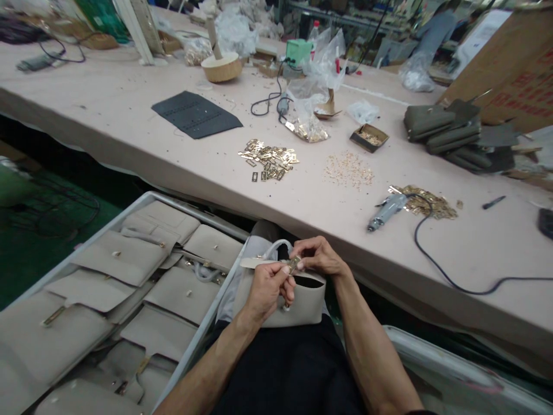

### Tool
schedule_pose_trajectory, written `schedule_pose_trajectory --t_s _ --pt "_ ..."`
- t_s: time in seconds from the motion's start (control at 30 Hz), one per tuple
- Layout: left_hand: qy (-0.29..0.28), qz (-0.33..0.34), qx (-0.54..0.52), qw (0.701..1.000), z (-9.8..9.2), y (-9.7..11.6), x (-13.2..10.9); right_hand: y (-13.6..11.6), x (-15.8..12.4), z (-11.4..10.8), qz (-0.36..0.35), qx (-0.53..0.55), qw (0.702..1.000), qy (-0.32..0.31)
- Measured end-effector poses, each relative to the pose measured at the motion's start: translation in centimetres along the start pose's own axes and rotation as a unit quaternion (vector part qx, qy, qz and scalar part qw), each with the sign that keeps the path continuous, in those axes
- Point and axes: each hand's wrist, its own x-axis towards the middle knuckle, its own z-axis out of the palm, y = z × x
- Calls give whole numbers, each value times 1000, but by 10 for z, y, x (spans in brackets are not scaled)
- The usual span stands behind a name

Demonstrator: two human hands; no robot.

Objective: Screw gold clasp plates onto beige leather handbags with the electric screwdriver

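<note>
A light grey handbag [302,305] rests on my lap, its mouth gaping and a curved handle [276,246] standing up behind. Just above that opening, a small gold metal plate [294,264] is pinched between the fingertips of both hands. My left hand [266,288] grips it from the left, and my right hand [318,256] from the right. Below my left fingers a small clasp [286,306] shows on the bag's front. Whether the plate is joined to the flap [253,263] cannot be made out.
Left of me, a white bin [151,196] holds several grey bags. On the table [181,167] lie gold plates [270,160], tiny screws [348,170], an electric screwdriver [386,212] with its cord, and a second gold heap [427,202]. Dark bags [449,132] are stacked at right.
</note>
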Motion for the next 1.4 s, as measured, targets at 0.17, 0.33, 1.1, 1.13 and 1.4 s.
schedule_pose_trajectory --t_s 0.17,0.33,1.1,1.13,1.4 --pt "-14 -17 -32 999 -1 4 -1 19 4 -1 -10 76 997 19" --pt "10 -14 -42 999 -1 4 0 20 7 -1 -19 86 996 8" --pt "132 55 -28 989 15 -2 -1 15 10 7 -10 63 998 7" --pt "143 61 -23 988 16 -4 -1 12 9 8 -7 39 999 15" --pt "143 49 -24 988 14 -14 1 6 1 17 9 -48 996 75"
